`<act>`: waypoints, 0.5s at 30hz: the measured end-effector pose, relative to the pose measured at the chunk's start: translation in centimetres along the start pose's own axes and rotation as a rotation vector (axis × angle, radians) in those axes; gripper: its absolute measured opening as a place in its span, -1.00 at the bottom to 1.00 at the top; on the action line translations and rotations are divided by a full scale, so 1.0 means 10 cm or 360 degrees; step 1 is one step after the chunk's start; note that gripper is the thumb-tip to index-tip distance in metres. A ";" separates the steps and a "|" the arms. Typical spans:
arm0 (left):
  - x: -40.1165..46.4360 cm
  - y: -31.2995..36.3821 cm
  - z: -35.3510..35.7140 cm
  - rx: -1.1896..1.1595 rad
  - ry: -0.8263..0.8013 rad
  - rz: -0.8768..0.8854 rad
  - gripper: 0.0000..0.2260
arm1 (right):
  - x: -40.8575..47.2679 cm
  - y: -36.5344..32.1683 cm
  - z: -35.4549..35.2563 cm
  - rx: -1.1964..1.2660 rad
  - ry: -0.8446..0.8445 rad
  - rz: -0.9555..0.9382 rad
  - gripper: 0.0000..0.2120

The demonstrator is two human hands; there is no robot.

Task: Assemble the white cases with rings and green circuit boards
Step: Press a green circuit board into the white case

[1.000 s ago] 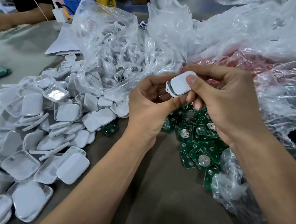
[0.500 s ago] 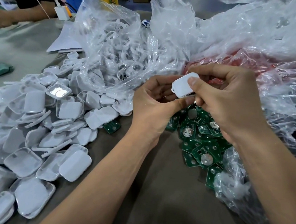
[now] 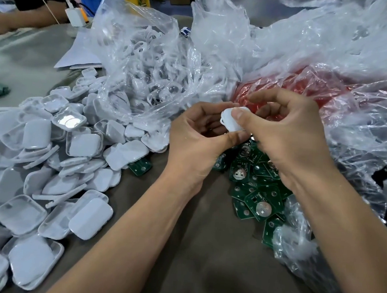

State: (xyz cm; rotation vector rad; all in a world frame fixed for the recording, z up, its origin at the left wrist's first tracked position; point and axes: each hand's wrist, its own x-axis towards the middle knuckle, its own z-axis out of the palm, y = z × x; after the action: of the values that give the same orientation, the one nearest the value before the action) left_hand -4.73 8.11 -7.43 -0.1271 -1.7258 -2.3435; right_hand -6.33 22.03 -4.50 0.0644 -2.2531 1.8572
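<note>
Sitting pinched between both hands, a small white case [image 3: 231, 120] is held above the table, its rounded edge facing up and most of its body covered by fingers. The right hand [image 3: 290, 141] grips it with the thumb pressed across its top face and the fingers curled behind it. The left hand [image 3: 198, 139] grasps it from below and from the left, thumb tip against the lower edge of the case and fingers cupped under it.

Directly beneath the hands, a loose pile of green circuit boards [image 3: 256, 195] lies on the brown table surface [image 3: 201, 253], several showing round silver discs. One stray board [image 3: 141, 167] lies just left of the left wrist.

Further left of the left hand spreads a large heap of white case halves [image 3: 51, 168], some face up, some hollow side up. Beyond the left hand, a clear plastic bag [image 3: 143, 70] holds white rings. Beyond and to the right of the right hand, crumpled clear plastic [image 3: 337, 65] covers something red [image 3: 311, 87].

At the far left another person's forearm [image 3: 22, 19] rests on the table.
</note>
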 end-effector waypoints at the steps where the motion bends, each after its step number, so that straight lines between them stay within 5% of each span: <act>1: 0.00 0.00 0.00 -0.0002 0.0003 0.0000 -0.61 | 0.00 -0.01 0.00 0.0084 -0.0034 0.0075 -0.77; 8: -0.01 0.03 -0.02 0.0096 -0.0062 0.0019 -0.60 | 0.04 -0.04 -0.11 0.0452 -0.0297 0.0437 -0.77; 15: -0.02 0.03 0.00 -0.0045 -0.0027 -0.0285 -0.63 | 0.03 0.03 -0.06 0.0398 -0.0171 0.0290 -0.82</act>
State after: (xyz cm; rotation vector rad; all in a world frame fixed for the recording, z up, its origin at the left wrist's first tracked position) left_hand -4.48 8.03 -7.17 0.0033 -1.7800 -2.4997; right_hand -6.63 22.71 -4.60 -0.0015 -2.1435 2.2759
